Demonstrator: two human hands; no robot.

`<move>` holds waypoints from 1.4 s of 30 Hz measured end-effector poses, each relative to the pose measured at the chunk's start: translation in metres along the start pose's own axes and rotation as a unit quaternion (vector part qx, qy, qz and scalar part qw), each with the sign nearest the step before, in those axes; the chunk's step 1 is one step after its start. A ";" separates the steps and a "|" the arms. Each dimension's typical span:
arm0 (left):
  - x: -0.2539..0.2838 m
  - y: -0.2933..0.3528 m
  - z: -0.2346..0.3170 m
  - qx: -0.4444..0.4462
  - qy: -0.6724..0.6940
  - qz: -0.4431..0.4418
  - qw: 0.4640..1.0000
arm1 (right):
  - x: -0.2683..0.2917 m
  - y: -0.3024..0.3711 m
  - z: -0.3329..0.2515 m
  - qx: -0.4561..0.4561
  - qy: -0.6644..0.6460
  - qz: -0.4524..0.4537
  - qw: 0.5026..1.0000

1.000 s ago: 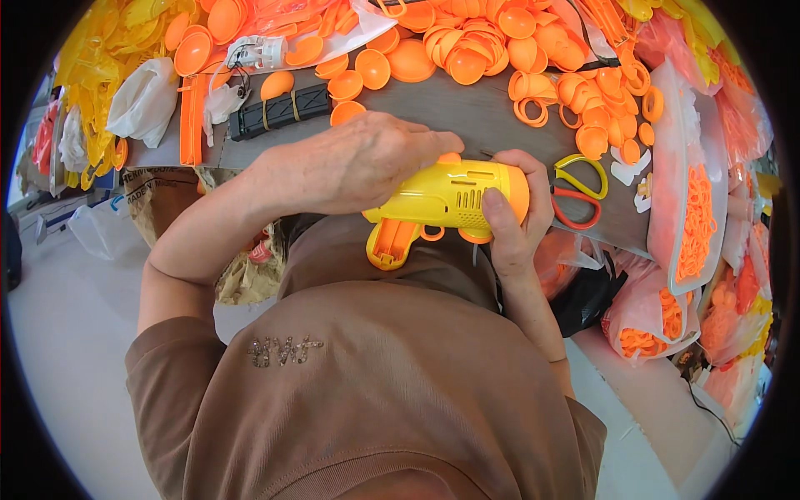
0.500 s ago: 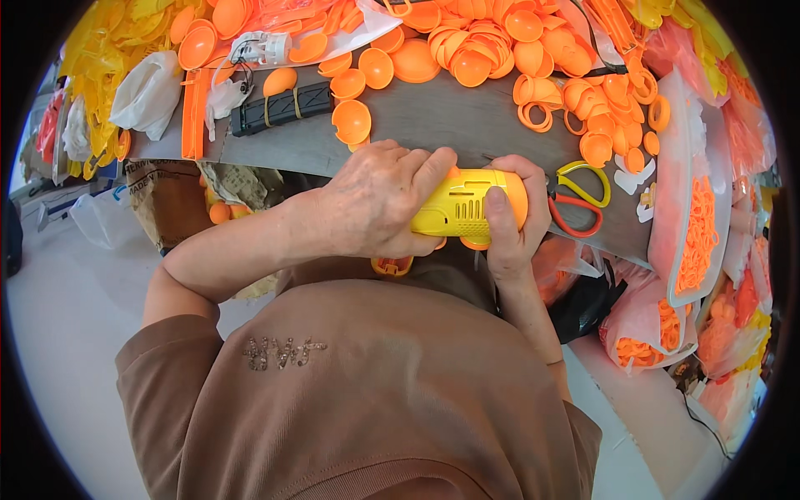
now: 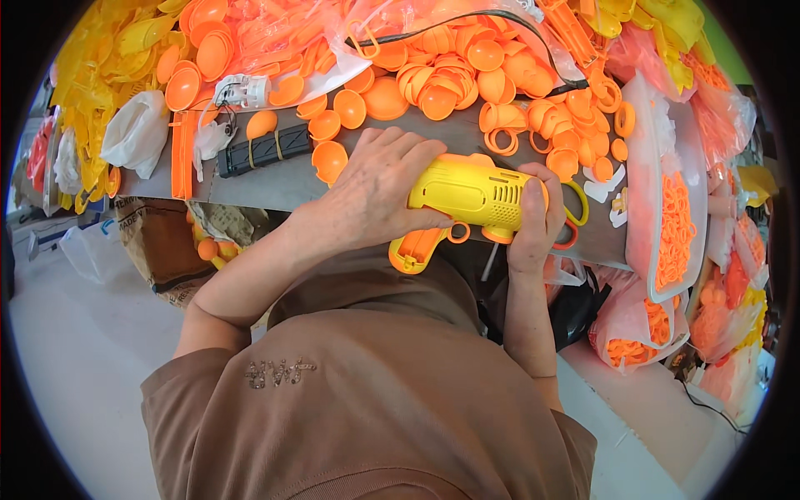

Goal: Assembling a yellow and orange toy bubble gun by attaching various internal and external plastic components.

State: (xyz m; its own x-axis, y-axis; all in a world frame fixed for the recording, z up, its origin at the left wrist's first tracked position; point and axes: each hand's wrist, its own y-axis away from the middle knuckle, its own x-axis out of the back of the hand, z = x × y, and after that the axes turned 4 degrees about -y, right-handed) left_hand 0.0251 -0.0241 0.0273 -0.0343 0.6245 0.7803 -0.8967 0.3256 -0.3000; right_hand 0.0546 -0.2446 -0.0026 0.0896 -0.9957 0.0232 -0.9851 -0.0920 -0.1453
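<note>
Both my hands hold a yellow plastic toy gun [image 3: 454, 190] with orange parts, over the front edge of the workbench. My left hand [image 3: 379, 183] is wrapped round its left end, the thumb along the lower side. At the other end, my right hand [image 3: 537, 221] grips the vented part, its thumb on the yellow shell. The toy's handle [image 3: 414, 248] points toward me and shows a hollow orange inside; beside it sits an orange ring [image 3: 458, 232]. Scissors with a yellow and a red handle loop [image 3: 577, 204] lie partly hidden behind my right hand.
Orange plastic cups and half shells [image 3: 450, 79] pile up along the back of the bench [image 3: 250, 190]. A black strip-like part with bands [image 3: 265, 152] lies at left. On the right stands a clear bin [image 3: 642, 192] of orange rings; a bag of orange pieces [image 3: 637, 333] is below.
The toy gun has turned in my hands, so its handle and orange ring now show more fully. My left forearm has shifted slightly right, and the whole view has moved a little.
</note>
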 end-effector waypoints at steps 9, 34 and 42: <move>0.010 -0.003 -0.021 -0.029 -0.040 0.032 0.998 | -0.015 -0.006 0.006 0.097 0.158 0.010 0.983; 0.004 0.027 -0.050 0.020 0.050 0.175 0.983 | -0.128 -0.121 -0.057 0.453 0.517 -0.193 0.700; 0.018 0.041 -0.028 0.022 0.178 0.254 0.950 | -0.044 -0.057 -0.101 0.135 0.215 -0.311 0.916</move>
State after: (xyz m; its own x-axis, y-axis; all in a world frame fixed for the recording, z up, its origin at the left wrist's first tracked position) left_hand 0.0000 0.0205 0.0136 -0.3224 0.8967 0.3031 -0.8225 -0.1069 -0.5586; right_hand 0.0924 -0.1946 0.1043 0.4973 -0.6593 0.5639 -0.6854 -0.6971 -0.2105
